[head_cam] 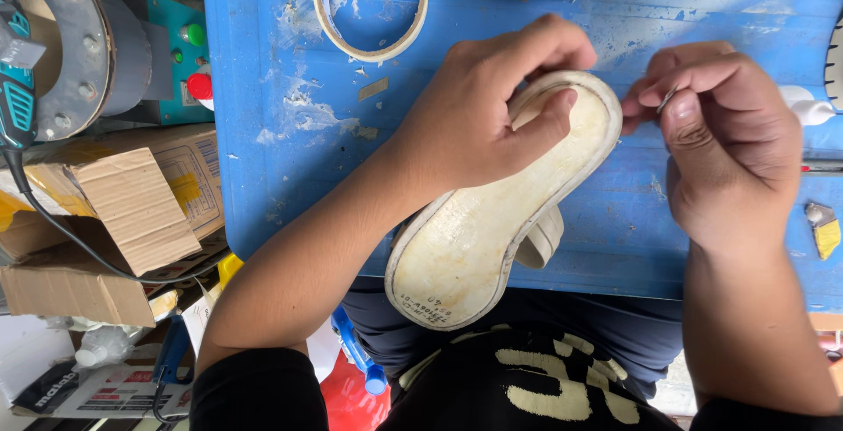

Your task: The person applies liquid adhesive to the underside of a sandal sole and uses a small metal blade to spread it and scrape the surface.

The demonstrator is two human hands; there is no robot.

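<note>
Sole (pixel 492 229) lies underside up across the blue bench (pixel 290 176) edge, left hand (pixel 479 119) clamped on its toe rim to steady it, while right hand (pixel 720 146) pinches a small metal piece (pixel 667 99) beside the toe.

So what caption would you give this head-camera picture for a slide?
Left hand grips an upturned shoe sole over a blue table while the right hand pinches a small metal tool at its toe.

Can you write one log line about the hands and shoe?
left hand: grips shoe sole | right hand: pinches small tool at toe | blue table
</note>
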